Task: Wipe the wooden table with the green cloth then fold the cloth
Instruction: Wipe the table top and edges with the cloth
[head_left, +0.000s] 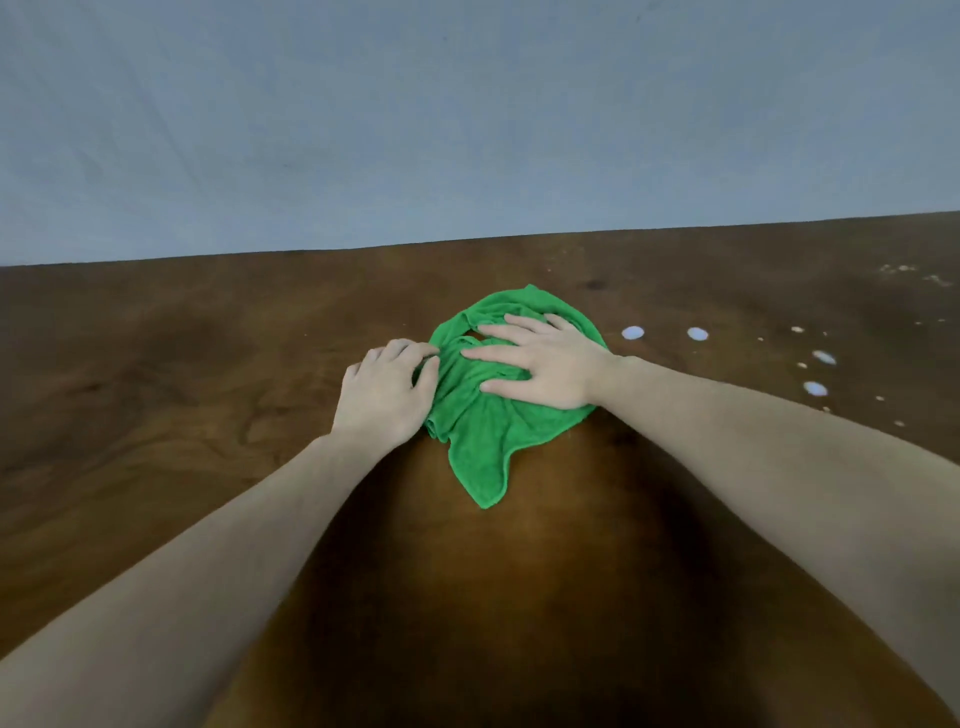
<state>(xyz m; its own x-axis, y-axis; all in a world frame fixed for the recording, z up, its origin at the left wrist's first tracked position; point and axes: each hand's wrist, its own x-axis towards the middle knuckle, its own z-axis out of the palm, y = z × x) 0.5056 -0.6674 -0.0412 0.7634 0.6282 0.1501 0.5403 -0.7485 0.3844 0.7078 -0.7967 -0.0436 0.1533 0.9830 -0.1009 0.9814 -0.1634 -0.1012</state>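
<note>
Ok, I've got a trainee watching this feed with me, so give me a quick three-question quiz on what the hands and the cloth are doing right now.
1. True or false: the green cloth is already folded into a neat square.
2. Which hand lies flat with straight fingers on top of the cloth?
A. left hand
B. right hand
C. neither
3. Fill in: the pale droplets on the wooden table lie to the ____ of the cloth.

Key:
1. False; it lies bunched and crumpled.
2. B; the left hand grips the cloth's edge with curled fingers.
3. Right; the cloth has not reached them.
</note>
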